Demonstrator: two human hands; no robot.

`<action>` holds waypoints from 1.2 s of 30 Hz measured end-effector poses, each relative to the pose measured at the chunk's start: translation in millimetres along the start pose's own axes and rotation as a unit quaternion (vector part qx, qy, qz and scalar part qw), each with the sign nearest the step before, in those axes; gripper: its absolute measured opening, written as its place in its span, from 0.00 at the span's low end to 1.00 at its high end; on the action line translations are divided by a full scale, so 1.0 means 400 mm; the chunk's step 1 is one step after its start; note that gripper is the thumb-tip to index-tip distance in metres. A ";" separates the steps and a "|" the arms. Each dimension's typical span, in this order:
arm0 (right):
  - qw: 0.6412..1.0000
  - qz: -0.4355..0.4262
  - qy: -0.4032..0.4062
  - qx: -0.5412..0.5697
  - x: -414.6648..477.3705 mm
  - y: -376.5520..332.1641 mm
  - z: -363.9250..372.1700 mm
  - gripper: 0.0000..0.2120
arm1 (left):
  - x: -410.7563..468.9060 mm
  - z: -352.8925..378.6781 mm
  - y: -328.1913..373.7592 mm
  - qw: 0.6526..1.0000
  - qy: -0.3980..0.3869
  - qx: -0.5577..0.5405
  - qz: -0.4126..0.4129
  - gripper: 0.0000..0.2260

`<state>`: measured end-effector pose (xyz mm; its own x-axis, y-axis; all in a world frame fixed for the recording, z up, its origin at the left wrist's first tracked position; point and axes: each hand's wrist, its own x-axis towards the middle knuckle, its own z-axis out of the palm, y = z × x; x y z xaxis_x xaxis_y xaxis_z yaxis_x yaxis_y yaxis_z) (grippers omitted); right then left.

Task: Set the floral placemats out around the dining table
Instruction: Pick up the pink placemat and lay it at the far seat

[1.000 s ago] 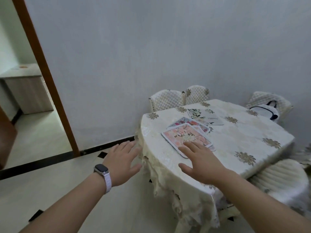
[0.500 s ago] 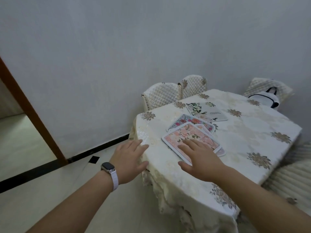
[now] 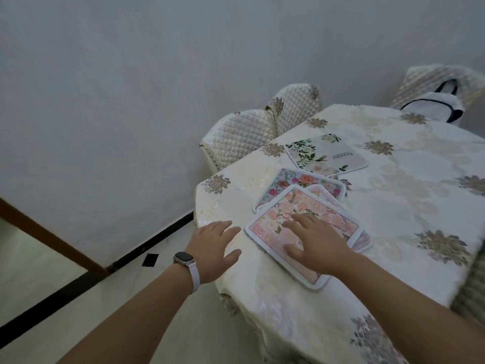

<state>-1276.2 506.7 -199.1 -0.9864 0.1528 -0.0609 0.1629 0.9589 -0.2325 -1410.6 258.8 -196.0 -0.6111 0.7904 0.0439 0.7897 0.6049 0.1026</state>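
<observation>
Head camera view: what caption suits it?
Right hand flat on the top pink placemat; left hand open beside it.

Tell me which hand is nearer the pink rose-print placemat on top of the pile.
Right. The right hand lies flat on the pink rose-print placemat, fingers spread. The left hand is beside the mat's left edge, over the cream tablecloth, apart from it.

Stacked mats half hidden

The pale pink floral placemat (image 3: 265,229) covered most of a third mat (image 3: 363,241); the cream-clothed table (image 3: 420,206) ran off the right edge.
</observation>
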 end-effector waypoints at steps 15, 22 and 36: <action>0.938 0.255 -0.054 0.228 -0.037 0.231 0.158 0.29 | 0.231 0.215 0.013 0.948 -0.140 -0.230 -0.169 0.19; 0.885 0.346 -0.034 0.310 -0.039 0.221 0.235 0.24 | 0.328 0.279 -0.020 0.911 -0.195 -0.286 -0.222 0.20; 0.662 0.578 0.185 0.440 0.093 0.169 0.275 0.24 | 0.516 0.339 -0.097 0.850 -0.197 -0.423 -0.246 0.13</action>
<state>-1299.4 550.9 -323.9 -0.1035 0.8670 -0.4875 0.6026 -0.3353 -0.7242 -1560.0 411.5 -325.6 -0.6589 0.5333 -0.5304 0.0199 0.7173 0.6965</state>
